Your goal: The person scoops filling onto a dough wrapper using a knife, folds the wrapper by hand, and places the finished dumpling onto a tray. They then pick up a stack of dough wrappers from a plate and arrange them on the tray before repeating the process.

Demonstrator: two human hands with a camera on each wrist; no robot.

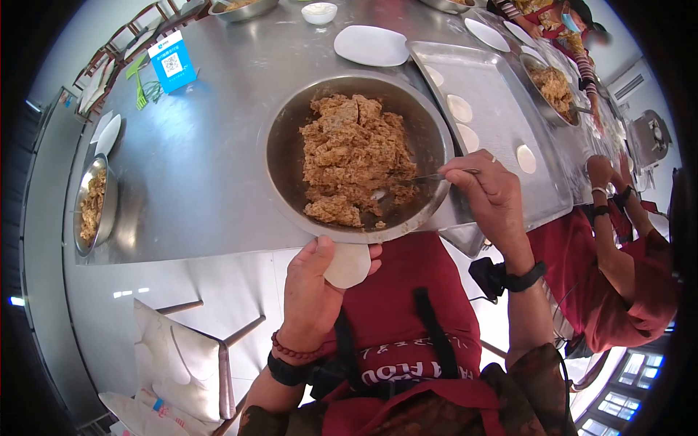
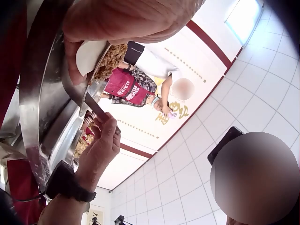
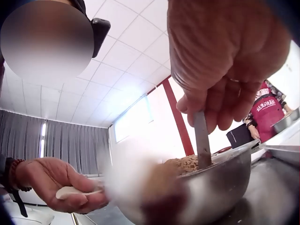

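Note:
A large steel bowl (image 1: 283, 138) of brown minced filling (image 1: 352, 156) stands at the table's near edge. My left hand (image 1: 313, 291) holds a round white dough wrapper (image 1: 347, 265) just below the bowl's rim, with the thumb over it; the left hand (image 3: 61, 185) and wrapper (image 3: 70, 191) also show in the right wrist view. My right hand (image 1: 487, 192) grips a thin metal spoon (image 1: 422, 177) whose tip lies in the filling at the bowl's right side. In the right wrist view the spoon handle (image 3: 201, 140) runs down into the bowl (image 3: 220, 187).
A steel tray (image 1: 509, 138) with several round wrappers (image 1: 459, 107) lies right of the bowl. A white plate (image 1: 371, 45) sits behind it, another filling bowl (image 1: 94, 203) at far left, a blue sign (image 1: 172, 65) beyond. A person in red (image 1: 618, 276) works on my right.

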